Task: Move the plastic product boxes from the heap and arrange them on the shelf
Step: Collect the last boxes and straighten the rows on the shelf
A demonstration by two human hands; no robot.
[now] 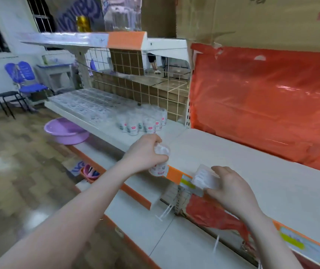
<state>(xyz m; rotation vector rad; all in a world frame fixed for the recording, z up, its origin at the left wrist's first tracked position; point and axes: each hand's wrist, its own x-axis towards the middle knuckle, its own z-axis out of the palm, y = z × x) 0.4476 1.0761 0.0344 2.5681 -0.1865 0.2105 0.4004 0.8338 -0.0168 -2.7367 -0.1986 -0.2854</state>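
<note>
- Two clear plastic boxes are in the air at once: the left hand (143, 154) has its fingers curled round an upright round tub (159, 160) with a red-and-white label, and the right hand (231, 189) pinches a flatter clear box (205, 177) at its near corner.
- Both boxes hang just over the front edge of the shelf (252, 167), neither set down yet.
- Step in hand, as I judge it: carrying, with placing still to come.
- The heap (143, 121) of similar labelled tubs sits further back on the shelf's left section, near the wire grid (155, 94).
- Beyond it, flat clear boxes (83, 103) lie in tidy rows, touching side by side.
- The next move likely calls for lowering each box beside the ranks, label outward, without knocking the heap.
- A purple basin (66, 131) rests on the lower shelf; its contents are hidden.
- A small pink bucket (90, 172) below holds something pink and blue, too blurred to name.
</note>
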